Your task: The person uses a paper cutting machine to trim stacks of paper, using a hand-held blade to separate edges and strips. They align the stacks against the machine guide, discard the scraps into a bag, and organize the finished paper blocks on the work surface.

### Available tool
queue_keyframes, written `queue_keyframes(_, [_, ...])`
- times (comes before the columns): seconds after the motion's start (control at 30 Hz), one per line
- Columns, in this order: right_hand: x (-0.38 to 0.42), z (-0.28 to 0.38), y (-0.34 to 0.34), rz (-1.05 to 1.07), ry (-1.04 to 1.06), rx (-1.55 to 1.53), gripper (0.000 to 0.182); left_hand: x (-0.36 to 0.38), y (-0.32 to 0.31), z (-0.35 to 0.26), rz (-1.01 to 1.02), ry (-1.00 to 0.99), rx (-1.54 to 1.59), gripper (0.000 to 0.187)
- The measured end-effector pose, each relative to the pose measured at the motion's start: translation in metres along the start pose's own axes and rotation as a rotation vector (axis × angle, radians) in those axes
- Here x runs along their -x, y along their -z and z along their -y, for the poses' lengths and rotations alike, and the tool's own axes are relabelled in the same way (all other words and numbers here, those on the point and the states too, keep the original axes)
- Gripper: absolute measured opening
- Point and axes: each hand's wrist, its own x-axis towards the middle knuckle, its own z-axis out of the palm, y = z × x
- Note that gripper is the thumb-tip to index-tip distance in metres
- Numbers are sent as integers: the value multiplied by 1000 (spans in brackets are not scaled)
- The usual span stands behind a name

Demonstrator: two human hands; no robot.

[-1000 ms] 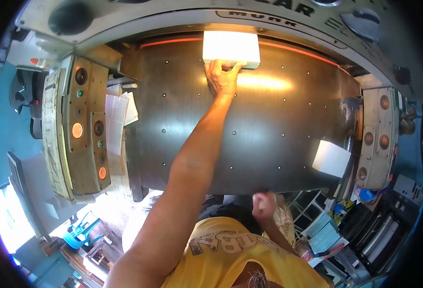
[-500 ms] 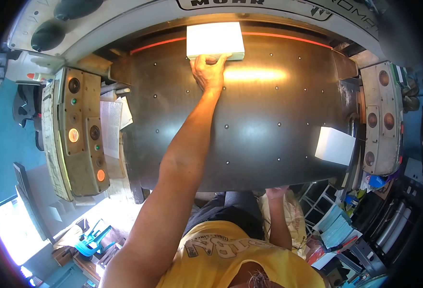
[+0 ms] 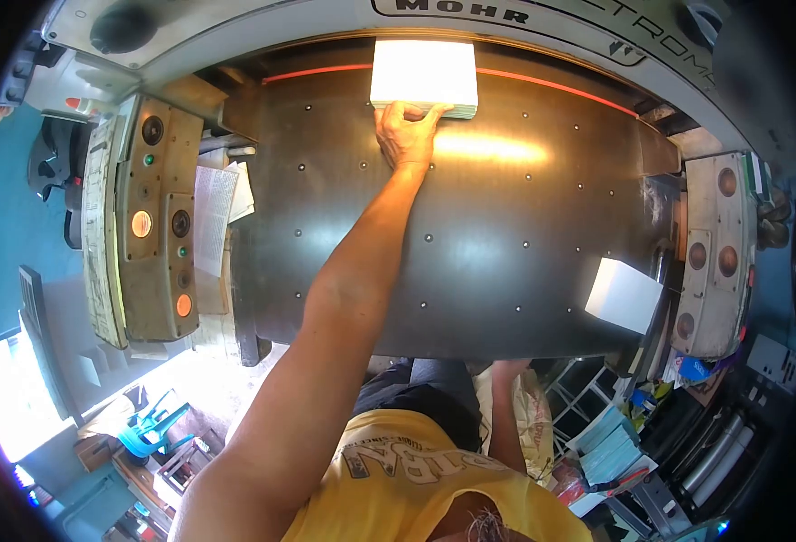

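Observation:
A stack of white paper (image 3: 425, 74) lies at the back of the dark metal table (image 3: 470, 271), just in front of a red line. At the stack's front edge is my left hand (image 3: 405, 131), its fingers curled against the edge and its thumb toward the right. Below the table's front edge, right of my body, my right hand (image 3: 509, 369) shows only in part; its fingers are hidden. A separate white paper block (image 3: 625, 295) rests near the table's right edge.
Control boxes with round buttons flank the table at the left (image 3: 158, 221) and right (image 3: 712, 253). A machine housing (image 3: 542, 41) spans the back. Loose sheets (image 3: 214, 217) lie beside the left box. A blue chair (image 3: 152, 429) stands lower left, and a ladder-like frame (image 3: 578, 393) lower right.
The camera view has turned and shifted a little. My left hand stays against the stack's front edge. Less of my right hand's fingers shows at the table edge.

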Motion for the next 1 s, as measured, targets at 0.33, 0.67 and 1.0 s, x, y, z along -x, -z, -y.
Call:
queue_keyframes(0.33, [-19,-22,29,131,-353,-280,46,-1,0,-2,8,-21,5,44])
queue_keyframes(0.67, [18,20,1,276,641,943,40,-1,-2,3,-18,-62,8,49])
queue_keyframes(1.0, [11,22,25,201,-94,20,40,0,-1,3,-4,-66,33,51])
